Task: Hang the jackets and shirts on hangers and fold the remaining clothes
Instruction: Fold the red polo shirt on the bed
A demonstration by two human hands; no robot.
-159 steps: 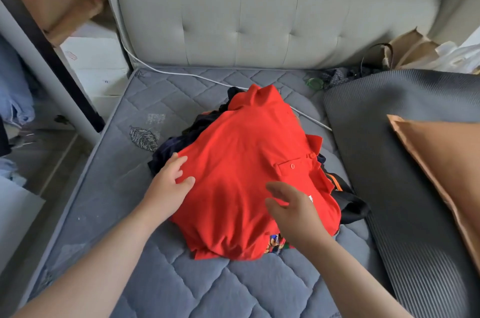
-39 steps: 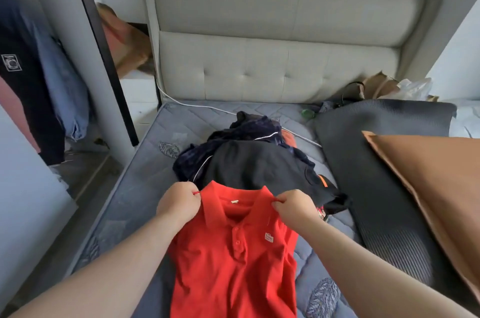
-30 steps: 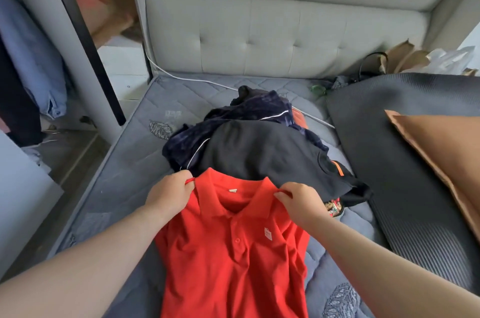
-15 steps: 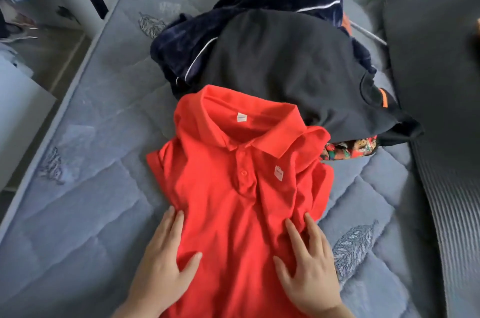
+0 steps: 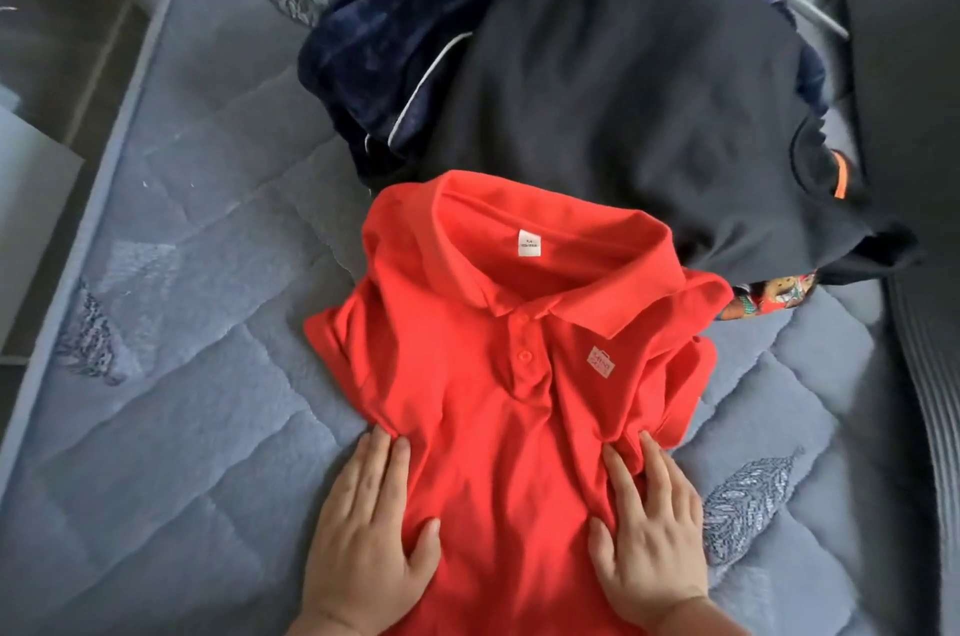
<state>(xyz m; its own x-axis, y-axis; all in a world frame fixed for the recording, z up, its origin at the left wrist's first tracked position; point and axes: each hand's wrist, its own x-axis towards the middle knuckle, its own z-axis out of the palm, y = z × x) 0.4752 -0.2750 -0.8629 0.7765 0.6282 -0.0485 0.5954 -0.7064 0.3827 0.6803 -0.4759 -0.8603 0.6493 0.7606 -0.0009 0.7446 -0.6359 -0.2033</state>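
Red polo shirt [image 5: 498, 391] lies front-up on the grey-blue quilted mattress [image 5: 208, 375], collar pointing away from the person, white neck tag visible inside the collar, small logo patch on the chest, two buttons on the placket. Sleeves are tucked or bunched at both sides; fabric gathers into wrinkles near the fingertips on each side.

Left hand [image 5: 363, 537] lies flat, fingers straight and together, palm down on the shirt's left edge, partly on shirt and partly on mattress, thumb spread inward onto the red fabric. Right hand [image 5: 649, 542] mirrors it on the shirt's right edge, fingers straight, thumb inward on the fabric. Both hands are released and pressing, not gripping anything. The shirt body runs between the two hands and continues down out of the frame's lower edge; collar and chest lie ahead of the fingertips.

Just beyond the collar, touching it, sits a pile of other clothes: a black garment [image 5: 623, 105] with a small orange tab on top, a dark navy garment [image 5: 384, 48] with white piping under it to the left, and a colourful printed piece [image 5: 769, 295] poking out at the pile's lower right, next to the red shirt's right shoulder. A dark grey ribbed mat [image 5: 924, 375] runs along the right side of the mattress. Floor is visible at far left.
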